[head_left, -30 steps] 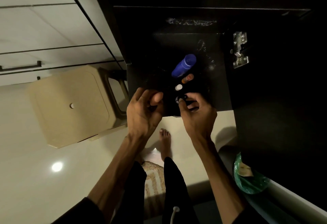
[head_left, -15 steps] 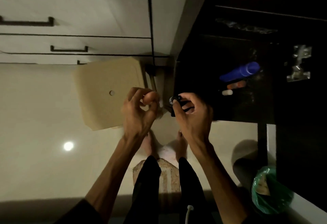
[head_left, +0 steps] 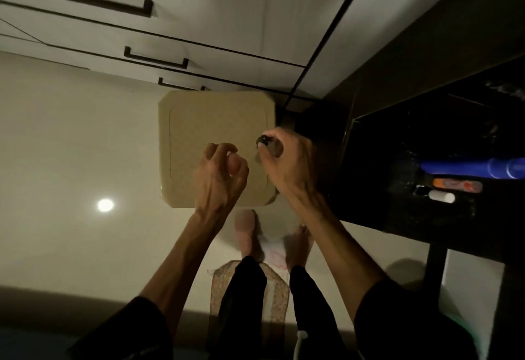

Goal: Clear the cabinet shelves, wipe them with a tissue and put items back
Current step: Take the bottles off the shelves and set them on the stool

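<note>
The dark cabinet shelf (head_left: pixel 443 132) at the right carries a blue bottle (head_left: pixel 471 167), an orange tube (head_left: pixel 457 185) and a small white cap (head_left: pixel 442 197), so clearing is not finished. The beige stool (head_left: pixel 199 124) stands under both hands. The right hand (head_left: pixel 287 161) pinches a small dark item (head_left: pixel 262 141) above it; the left hand (head_left: pixel 220 175) is curled, and whether it holds something I cannot tell. The light is weak: the small item can slip and roll off the stool onto the floor.

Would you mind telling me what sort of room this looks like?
Probably a home bedroom or dressing area: white drawer fronts with dark bar handles, a beige square plastic stool, and a blue toiletry bottle on a dark cabinet shelf.
</note>
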